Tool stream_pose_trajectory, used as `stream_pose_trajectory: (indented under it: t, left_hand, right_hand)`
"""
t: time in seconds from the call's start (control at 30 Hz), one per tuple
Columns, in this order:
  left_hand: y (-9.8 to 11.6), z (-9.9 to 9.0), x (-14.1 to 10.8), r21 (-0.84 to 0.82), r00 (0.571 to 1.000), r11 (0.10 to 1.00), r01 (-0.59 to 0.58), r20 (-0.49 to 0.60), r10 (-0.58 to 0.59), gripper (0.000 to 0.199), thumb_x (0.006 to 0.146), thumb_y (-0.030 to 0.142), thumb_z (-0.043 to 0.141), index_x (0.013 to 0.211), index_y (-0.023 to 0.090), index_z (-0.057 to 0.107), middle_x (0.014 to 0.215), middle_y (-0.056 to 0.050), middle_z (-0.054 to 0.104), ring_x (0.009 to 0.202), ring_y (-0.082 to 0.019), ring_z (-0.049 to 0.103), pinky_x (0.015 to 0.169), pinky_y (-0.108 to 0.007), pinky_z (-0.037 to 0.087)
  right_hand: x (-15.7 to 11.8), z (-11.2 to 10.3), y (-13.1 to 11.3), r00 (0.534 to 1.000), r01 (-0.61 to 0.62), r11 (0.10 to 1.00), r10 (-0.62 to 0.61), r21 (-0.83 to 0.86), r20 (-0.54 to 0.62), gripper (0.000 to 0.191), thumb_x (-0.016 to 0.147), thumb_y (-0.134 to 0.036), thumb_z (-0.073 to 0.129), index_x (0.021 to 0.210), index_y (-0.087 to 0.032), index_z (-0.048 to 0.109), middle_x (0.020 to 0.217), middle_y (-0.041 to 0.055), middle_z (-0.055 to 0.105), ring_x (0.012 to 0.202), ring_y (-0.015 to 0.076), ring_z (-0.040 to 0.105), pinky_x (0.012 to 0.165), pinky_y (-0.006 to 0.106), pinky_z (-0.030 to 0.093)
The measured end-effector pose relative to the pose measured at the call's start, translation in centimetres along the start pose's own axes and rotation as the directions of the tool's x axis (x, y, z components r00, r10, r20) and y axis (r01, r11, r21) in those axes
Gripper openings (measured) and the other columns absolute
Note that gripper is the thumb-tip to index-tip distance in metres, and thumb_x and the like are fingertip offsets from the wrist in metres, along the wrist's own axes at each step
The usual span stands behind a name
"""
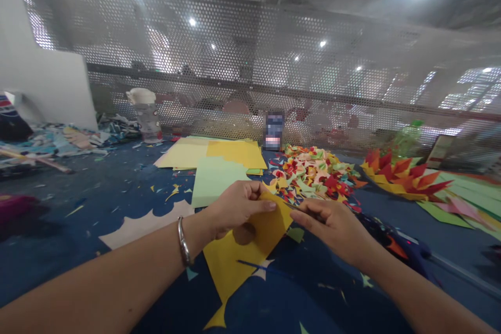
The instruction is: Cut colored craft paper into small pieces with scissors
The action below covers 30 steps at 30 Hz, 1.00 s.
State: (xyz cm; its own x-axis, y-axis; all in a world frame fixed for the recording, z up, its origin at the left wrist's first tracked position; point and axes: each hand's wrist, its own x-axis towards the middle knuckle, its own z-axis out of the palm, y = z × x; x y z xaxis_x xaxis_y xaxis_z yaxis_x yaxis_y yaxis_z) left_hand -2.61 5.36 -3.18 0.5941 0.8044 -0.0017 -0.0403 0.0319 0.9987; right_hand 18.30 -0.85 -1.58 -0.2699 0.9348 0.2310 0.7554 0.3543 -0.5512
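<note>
A yellow sheet of paper (250, 248) hangs tilted over the dark blue table, a curved strip dangling from its lower corner. My left hand (245, 206) pinches its upper part, thumb on the near face. At the sheet's right edge, my right hand (326, 224) is closed around a small dark tool, mostly hidden by the fingers. Behind my left hand lies a pale green sheet (213, 177), partly over yellow sheets (238, 151). A whitish scalloped paper (151, 224) rests left of my left wrist.
Coloured paper scraps (313, 169) are heaped behind my right hand. Further right are a red and orange pointed paper piece (405, 175) and a dark blue device (407, 250) with a cord. A phone (273, 130) and a clear cup (146, 115) stand at the back.
</note>
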Motion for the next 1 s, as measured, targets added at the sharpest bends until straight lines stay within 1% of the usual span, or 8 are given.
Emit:
stream_pose_trajectory:
  t: [0.2,0.33,0.47,0.6,0.8,0.87,1.0]
  left_hand:
    - [0.07,0.15,0.01,0.032,1.0,0.999,0.012,-0.006,-0.012,0.021,0.068,0.03,0.075,0.077,0.017,0.061,0.078,-0.004,0.069,0.071,-0.017,0.062,0.065,-0.028,0.044]
    - [0.34,0.37,-0.13,0.048,1.0,0.999,0.003,-0.011,-0.002,0.019,0.066,0.027,0.074,0.073,0.016,0.059,0.072,-0.003,0.066,0.066,-0.014,0.059,0.062,-0.027,0.042]
    - [0.41,0.53,-0.25,0.034,1.0,0.999,-0.001,-0.013,0.001,0.019,0.065,0.025,0.074,0.073,0.016,0.059,0.072,-0.003,0.066,0.066,-0.014,0.059,0.063,-0.027,0.042]
    - [0.41,0.61,-0.27,0.012,1.0,1.0,0.012,0.001,-0.012,0.019,0.064,0.024,0.074,0.074,0.016,0.06,0.074,-0.003,0.067,0.068,-0.015,0.06,0.065,-0.029,0.044]
    - [0.79,0.79,-0.38,0.007,0.999,0.999,0.04,-0.008,-0.04,0.018,0.062,0.021,0.075,0.072,0.015,0.061,0.073,-0.004,0.068,0.067,-0.015,0.06,0.065,-0.029,0.043]
    - [0.74,0.78,-0.36,0.001,0.999,0.999,0.037,0.001,-0.037,0.018,0.063,0.021,0.075,0.073,0.015,0.061,0.073,-0.004,0.068,0.067,-0.015,0.06,0.065,-0.029,0.043]
    - [0.37,0.66,-0.21,0.004,0.999,1.0,0.03,0.022,-0.03,0.018,0.064,0.023,0.075,0.073,0.015,0.061,0.074,-0.003,0.067,0.067,-0.015,0.06,0.065,-0.028,0.043]
  right_hand:
    - [0.15,0.1,-0.06,1.0,-0.01,1.0,0.01,-0.005,-0.006,0.043,0.09,-0.051,0.045,0.06,-0.021,0.036,0.058,-0.0051,0.032,0.055,0.0124,0.034,0.051,0.026,0.027]
    - [0.16,0.18,-0.03,1.0,-0.012,1.0,0.012,0.019,0.003,0.044,0.09,-0.051,0.045,0.06,-0.022,0.035,0.057,-0.0054,0.03,0.055,0.0122,0.032,0.05,0.026,0.026]
    - [0.05,0.18,-0.02,1.0,-0.01,1.0,0.01,0.018,-0.001,0.044,0.09,-0.051,0.045,0.059,-0.021,0.034,0.058,-0.0057,0.029,0.054,0.0119,0.031,0.05,0.025,0.025]
    - [0.02,0.16,-0.17,1.0,-0.007,1.0,0.007,0.004,0.008,0.042,0.09,-0.051,0.046,0.061,-0.021,0.039,0.058,-0.0052,0.033,0.055,0.012,0.034,0.05,0.025,0.026]
    - [0.06,0.16,-0.27,1.0,0.015,1.0,-0.016,-0.024,-0.006,0.04,0.09,-0.05,0.045,0.064,-0.02,0.05,0.058,-0.0036,0.04,0.055,0.0127,0.038,0.049,0.026,0.028]
    - [0.08,0.18,-0.29,1.0,0.011,1.0,-0.011,-0.02,-0.004,0.041,0.09,-0.05,0.045,0.063,-0.02,0.049,0.057,-0.0039,0.038,0.054,0.0125,0.037,0.049,0.025,0.028]
    - [0.1,0.3,-0.28,1.0,0.014,1.0,-0.014,-0.016,-0.004,0.043,0.089,-0.051,0.046,0.059,-0.021,0.041,0.056,-0.0054,0.032,0.053,0.012,0.033,0.048,0.025,0.026]
